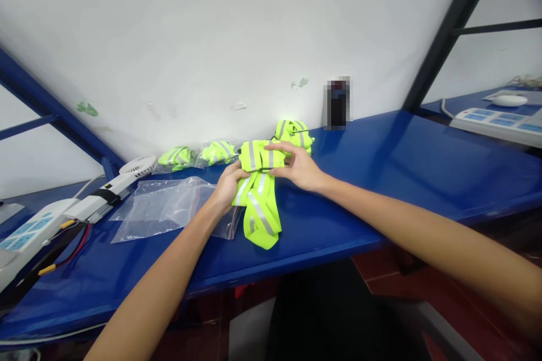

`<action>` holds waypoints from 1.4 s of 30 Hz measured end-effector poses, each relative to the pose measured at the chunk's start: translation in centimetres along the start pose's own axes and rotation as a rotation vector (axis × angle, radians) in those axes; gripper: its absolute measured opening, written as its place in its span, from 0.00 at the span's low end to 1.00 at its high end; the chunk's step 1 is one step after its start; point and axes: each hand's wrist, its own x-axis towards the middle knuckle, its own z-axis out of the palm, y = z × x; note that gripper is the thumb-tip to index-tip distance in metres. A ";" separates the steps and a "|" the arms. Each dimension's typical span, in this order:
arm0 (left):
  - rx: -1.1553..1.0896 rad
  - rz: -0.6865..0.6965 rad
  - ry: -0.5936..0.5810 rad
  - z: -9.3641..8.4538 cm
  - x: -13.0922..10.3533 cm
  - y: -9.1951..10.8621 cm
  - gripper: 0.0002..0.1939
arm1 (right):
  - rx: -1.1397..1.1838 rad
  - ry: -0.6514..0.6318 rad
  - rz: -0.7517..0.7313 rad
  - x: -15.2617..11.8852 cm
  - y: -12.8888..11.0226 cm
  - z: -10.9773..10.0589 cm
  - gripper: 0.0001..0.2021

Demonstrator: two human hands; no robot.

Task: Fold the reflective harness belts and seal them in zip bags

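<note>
Both hands grip a neon yellow reflective strap [263, 210] with silver stripes, its upper part bunched into a folded bundle. My left hand [229, 183] pinches the bundle's left side, and my right hand [301, 166] holds its right side between thumb and fingers. Below the hands a loop of the strap hangs down over the blue table [351, 208]. Behind the right hand lies another neon strap bundle [295, 131] with a dark cord. Clear plastic bags [163, 200] lie flat on the left, partly hidden by my left forearm.
Two bagged neon bundles, a left one [176, 156] and a right one [218, 152], lie along the wall. At left are a white handheld fan [138, 166], a power strip [36, 228] and wires with yellow connectors [78, 245]. A blurred dark object [337, 104] stands against the wall.
</note>
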 end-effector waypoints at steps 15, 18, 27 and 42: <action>0.079 0.122 -0.076 0.1 -0.2 -0.4 0.36 | 0.034 -0.085 0.042 -0.3 -0.5 0.0 0.45; 0.088 0.107 -0.113 0.0 -0.3 -0.5 0.35 | 0.107 -0.129 0.128 -0.1 -0.7 0.0 0.31; 0.020 -0.029 -0.083 0.8 -0.6 0.4 0.30 | 0.084 0.045 -0.021 -0.4 -0.5 0.9 0.22; 0.187 -0.179 -0.064 0.4 -0.5 -0.1 0.19 | -0.019 0.206 -0.164 -0.4 -0.4 1.7 0.19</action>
